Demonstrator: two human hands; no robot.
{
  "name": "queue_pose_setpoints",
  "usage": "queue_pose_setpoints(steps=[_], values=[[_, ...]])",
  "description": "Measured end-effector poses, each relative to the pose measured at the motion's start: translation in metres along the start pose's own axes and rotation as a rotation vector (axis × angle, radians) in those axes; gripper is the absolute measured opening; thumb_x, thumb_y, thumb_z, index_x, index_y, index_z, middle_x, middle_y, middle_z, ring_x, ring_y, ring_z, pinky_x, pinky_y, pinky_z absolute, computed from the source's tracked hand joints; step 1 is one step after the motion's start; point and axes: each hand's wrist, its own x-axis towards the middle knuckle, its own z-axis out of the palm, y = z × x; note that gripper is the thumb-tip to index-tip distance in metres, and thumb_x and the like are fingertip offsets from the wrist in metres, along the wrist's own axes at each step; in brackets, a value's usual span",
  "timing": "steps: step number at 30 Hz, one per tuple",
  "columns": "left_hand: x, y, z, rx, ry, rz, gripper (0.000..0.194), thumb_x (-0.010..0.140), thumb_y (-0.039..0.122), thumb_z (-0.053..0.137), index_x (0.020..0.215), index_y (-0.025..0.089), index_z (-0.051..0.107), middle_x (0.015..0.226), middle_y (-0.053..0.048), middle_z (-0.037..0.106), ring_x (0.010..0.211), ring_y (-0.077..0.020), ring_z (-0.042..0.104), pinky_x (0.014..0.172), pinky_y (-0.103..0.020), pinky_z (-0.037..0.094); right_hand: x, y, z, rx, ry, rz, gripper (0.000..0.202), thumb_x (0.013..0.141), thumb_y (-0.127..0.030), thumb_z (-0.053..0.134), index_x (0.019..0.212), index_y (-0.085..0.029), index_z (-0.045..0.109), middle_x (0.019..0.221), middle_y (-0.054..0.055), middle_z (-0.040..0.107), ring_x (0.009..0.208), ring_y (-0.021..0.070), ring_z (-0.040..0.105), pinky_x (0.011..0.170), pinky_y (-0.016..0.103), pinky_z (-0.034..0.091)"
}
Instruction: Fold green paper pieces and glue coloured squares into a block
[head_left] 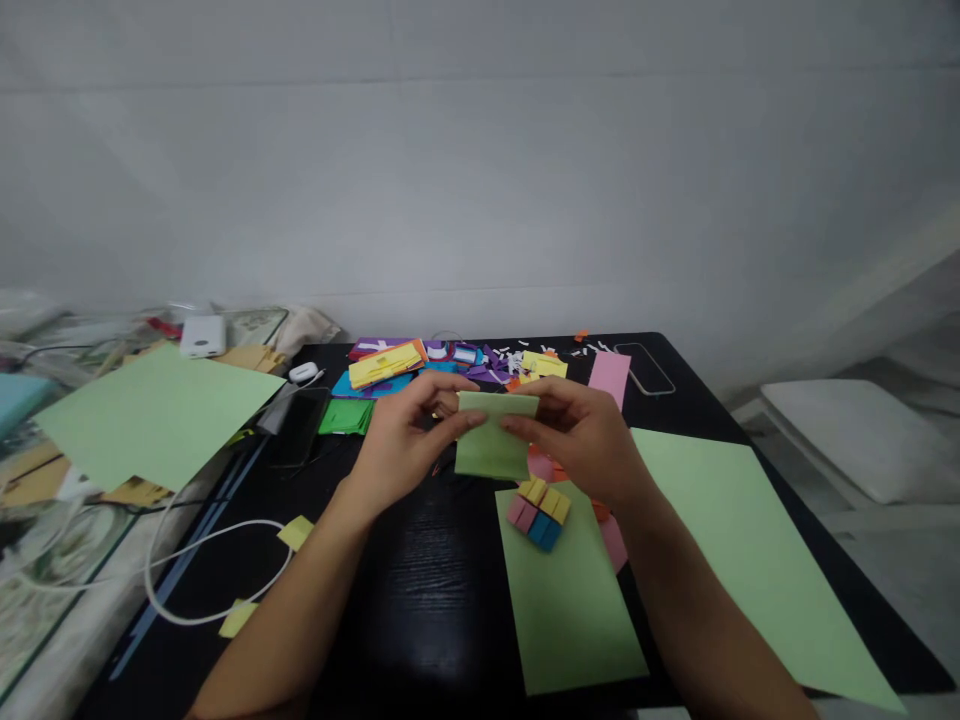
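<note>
A small folded piece of light green paper [493,445] is held up above the black table. My left hand [420,425] pinches its left edge, thumb in front and fingers behind. On the other side my right hand [574,425] grips the upper right edge the same way. Just below lies a small folded-paper block [541,512] with yellow, pink and blue faces. It rests on a larger light green sheet [574,620] near the table's front.
Another green sheet [750,540] lies at the right, with a pink paper strip [611,375] farther back. Coloured papers and scraps [506,360] cover the table's back. A phone [298,428], white cable [217,525] and green sheet [165,410] are on the left.
</note>
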Motion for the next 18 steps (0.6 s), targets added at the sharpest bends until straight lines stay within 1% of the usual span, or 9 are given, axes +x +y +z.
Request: queue_pose_setpoints(steps=[2,5,8,10,11,13,15,16,18], values=[[-0.001,-0.004,-0.001,0.010,-0.024,-0.006,0.020,0.090,0.026,0.083,0.108,0.022,0.075,0.069,0.004,0.064,0.063,-0.0108,0.062,0.060,-0.023,0.050,0.002,0.004,-0.001,0.009,0.022,0.018,0.023,0.079,-0.034,0.091,0.096,-0.022,0.080,0.081,0.001,0.081,0.072,0.0174,0.076,0.069,0.032,0.065],[-0.002,-0.008,-0.003,-0.019,-0.051,-0.023,0.015,0.094,0.024,0.077,0.109,0.023,0.073,0.069,0.005,0.062,0.061,-0.0101,0.060,0.058,-0.022,0.049,0.003,0.008,-0.005,0.008,0.040,0.037,0.028,0.079,-0.035,0.092,0.101,-0.022,0.080,0.073,-0.001,0.078,0.065,0.0160,0.073,0.062,0.030,0.062],[-0.003,-0.009,-0.003,-0.058,-0.039,-0.072,0.015,0.097,0.024,0.073,0.111,0.023,0.072,0.070,0.004,0.063,0.059,-0.0098,0.058,0.056,-0.022,0.048,0.002,0.010,-0.007,-0.022,0.056,0.030,0.024,0.086,-0.037,0.086,0.102,-0.021,0.078,0.075,0.001,0.078,0.066,0.0164,0.073,0.060,0.030,0.060],[-0.003,-0.008,-0.002,-0.069,-0.011,-0.097,0.016,0.096,0.025,0.075,0.111,0.023,0.071,0.070,0.004,0.064,0.058,-0.0101,0.058,0.054,-0.023,0.047,0.000,0.011,-0.007,-0.030,0.055,0.033,0.022,0.090,-0.038,0.082,0.102,-0.021,0.075,0.078,0.002,0.078,0.070,0.0173,0.074,0.063,0.031,0.062],[-0.003,-0.008,-0.001,-0.071,0.003,-0.101,0.017,0.095,0.025,0.076,0.111,0.023,0.071,0.070,0.004,0.065,0.058,-0.0102,0.058,0.053,-0.023,0.046,-0.001,0.012,-0.007,-0.018,0.055,0.039,0.023,0.091,-0.039,0.081,0.106,-0.022,0.074,0.080,0.002,0.079,0.072,0.0180,0.075,0.065,0.032,0.063],[-0.002,-0.007,0.000,-0.077,0.032,-0.093,0.019,0.093,0.024,0.078,0.111,0.024,0.071,0.069,0.004,0.063,0.056,-0.0100,0.055,0.052,-0.023,0.044,-0.005,0.014,-0.008,0.018,0.054,0.034,0.032,0.093,-0.039,0.079,0.120,-0.025,0.069,0.093,0.004,0.080,0.081,0.0199,0.078,0.073,0.035,0.067],[-0.001,-0.006,0.001,-0.085,0.084,-0.084,0.019,0.093,0.024,0.078,0.110,0.024,0.071,0.065,0.006,0.059,0.055,-0.0096,0.052,0.053,-0.023,0.043,-0.008,0.014,-0.009,0.014,0.042,-0.030,0.037,0.096,-0.034,0.076,0.131,-0.030,0.065,0.121,0.007,0.078,0.103,0.0234,0.078,0.086,0.041,0.068],[0.000,-0.006,0.001,-0.094,0.114,-0.088,0.017,0.092,0.024,0.078,0.108,0.024,0.072,0.064,0.006,0.058,0.055,-0.0096,0.052,0.053,-0.023,0.044,-0.010,0.013,-0.011,-0.019,0.029,-0.087,0.037,0.096,-0.030,0.074,0.132,-0.032,0.065,0.138,0.008,0.071,0.119,0.0258,0.074,0.096,0.045,0.066],[0.001,-0.008,0.002,-0.138,0.158,-0.134,0.012,0.091,0.027,0.079,0.101,0.023,0.073,0.064,0.005,0.059,0.055,-0.0097,0.052,0.053,-0.023,0.044,-0.011,0.010,-0.015,-0.140,-0.026,-0.213,0.036,0.094,-0.021,0.072,0.128,-0.034,0.070,0.162,0.005,0.053,0.147,0.0305,0.056,0.117,0.053,0.054]])
